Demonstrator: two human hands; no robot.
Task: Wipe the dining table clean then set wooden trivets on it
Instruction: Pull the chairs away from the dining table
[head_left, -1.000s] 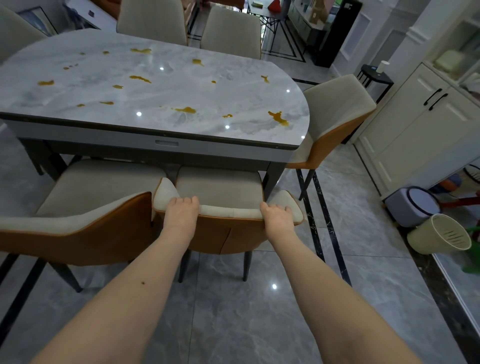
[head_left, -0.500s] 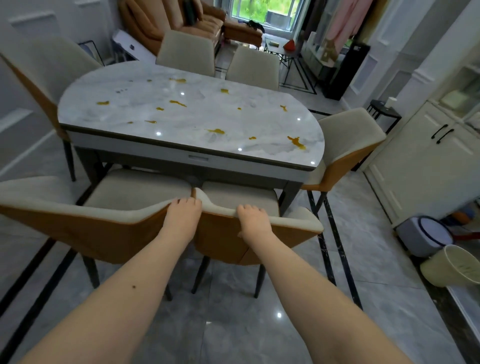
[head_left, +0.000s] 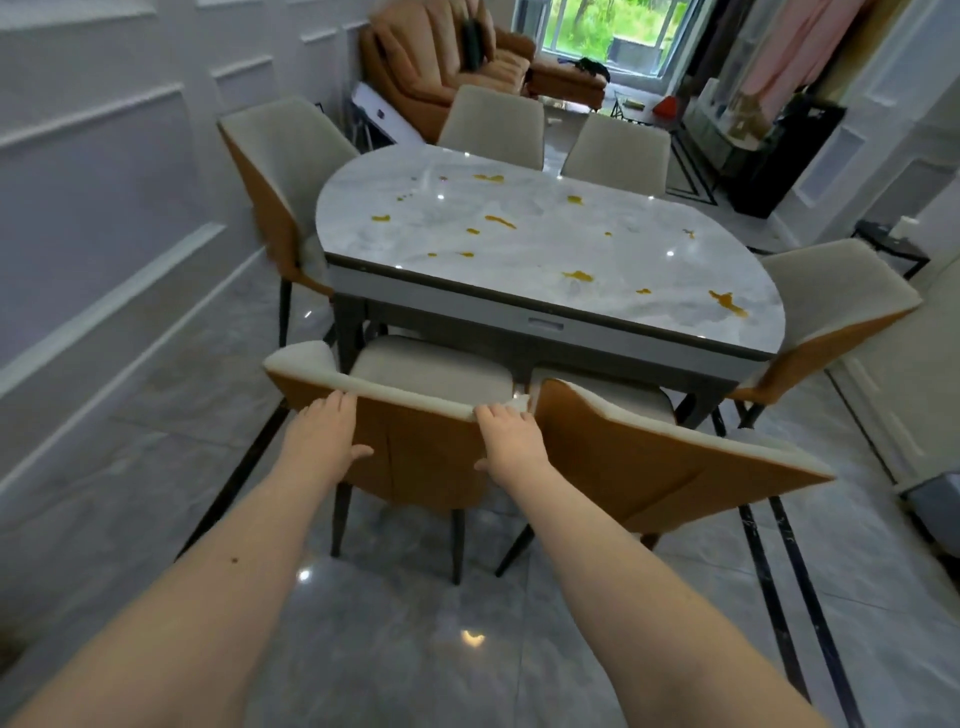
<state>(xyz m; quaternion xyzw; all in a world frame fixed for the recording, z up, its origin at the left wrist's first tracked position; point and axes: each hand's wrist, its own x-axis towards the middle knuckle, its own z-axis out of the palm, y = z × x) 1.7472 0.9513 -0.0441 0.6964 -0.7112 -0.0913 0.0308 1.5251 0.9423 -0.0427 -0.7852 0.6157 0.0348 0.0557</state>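
Note:
The oval grey marble dining table carries several yellow-orange stains scattered over its top. Right in front of me stands a chair with a cream seat and an orange back, pushed partly under the table's near side. My left hand grips the top edge of its backrest towards the left, fingers curled over the rim. My right hand grips the same edge at its right end, thumb on the orange back. No cloth or trivet shows in view.
A second near chair stands angled just right of the held one. More chairs ring the table: one on the left, two at the far side, one on the right. A panelled wall runs along the left.
My hands have left the right near chair and now both hold the left near chair's backrest. My view has shifted left and back, so the whole table shows.

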